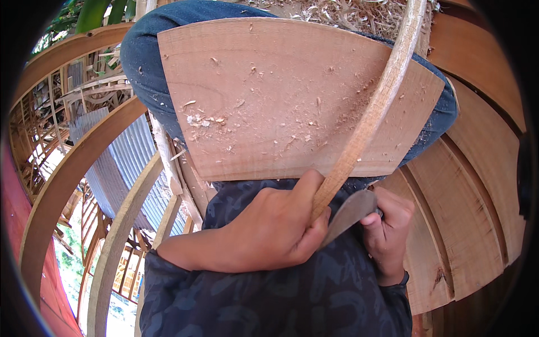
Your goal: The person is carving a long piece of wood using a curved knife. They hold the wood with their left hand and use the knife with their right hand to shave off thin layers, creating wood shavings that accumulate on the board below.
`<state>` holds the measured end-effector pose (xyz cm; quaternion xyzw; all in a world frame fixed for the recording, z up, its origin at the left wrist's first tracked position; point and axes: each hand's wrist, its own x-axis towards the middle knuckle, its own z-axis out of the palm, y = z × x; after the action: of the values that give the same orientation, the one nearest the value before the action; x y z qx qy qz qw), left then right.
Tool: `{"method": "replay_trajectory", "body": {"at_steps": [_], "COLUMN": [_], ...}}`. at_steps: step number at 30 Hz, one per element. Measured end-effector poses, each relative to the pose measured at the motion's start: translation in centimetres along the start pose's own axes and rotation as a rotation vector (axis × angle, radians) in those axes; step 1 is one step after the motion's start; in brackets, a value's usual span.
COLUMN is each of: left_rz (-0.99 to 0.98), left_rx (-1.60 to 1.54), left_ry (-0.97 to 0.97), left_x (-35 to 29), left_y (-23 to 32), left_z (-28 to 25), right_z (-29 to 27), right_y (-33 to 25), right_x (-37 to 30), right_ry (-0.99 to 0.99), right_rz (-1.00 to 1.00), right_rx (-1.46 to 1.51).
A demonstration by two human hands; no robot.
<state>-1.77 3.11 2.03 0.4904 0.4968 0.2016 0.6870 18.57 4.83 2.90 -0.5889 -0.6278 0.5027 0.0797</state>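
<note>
Stick [375, 109] aslant, far end rightward

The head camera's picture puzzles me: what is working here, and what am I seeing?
There is no robot here, just a person's two bare hands. A wide fisheye camera worn on the head looks down, so straight edges bend near the rim. Across blue denim trousers lies a flat, pale brown wooden board, scattered with small wood shavings. The left hand grips a long, slim, light brown wooden strip; the right hand holds a tool with a curved grey metal blade.
</note>
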Motion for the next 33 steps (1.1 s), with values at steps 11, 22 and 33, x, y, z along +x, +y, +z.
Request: {"method": "replay_trajectory", "body": {"at_steps": [11, 22, 33], "left_rz": [0.079, -0.171, -0.117], "left_rx": [0.13, 0.03, 0.216], "left_ry": [0.011, -0.078, 0.025], "left_x": [0.0, -0.3, -0.9], "left_y": [0.2, 0.9, 1.7], "left_z": [0.4, 0.4, 0.8], "right_z": [0.5, -2.1, -1.9], "right_y": [1.7, 3.4, 4.7], "right_x": [1.4, 0.2, 4.1], "right_ry": [0.224, 0.363, 0.477], "right_rz": [-0.189, 0.119, 0.146], "right_rx": [-0.322, -0.03, -0.382]}}
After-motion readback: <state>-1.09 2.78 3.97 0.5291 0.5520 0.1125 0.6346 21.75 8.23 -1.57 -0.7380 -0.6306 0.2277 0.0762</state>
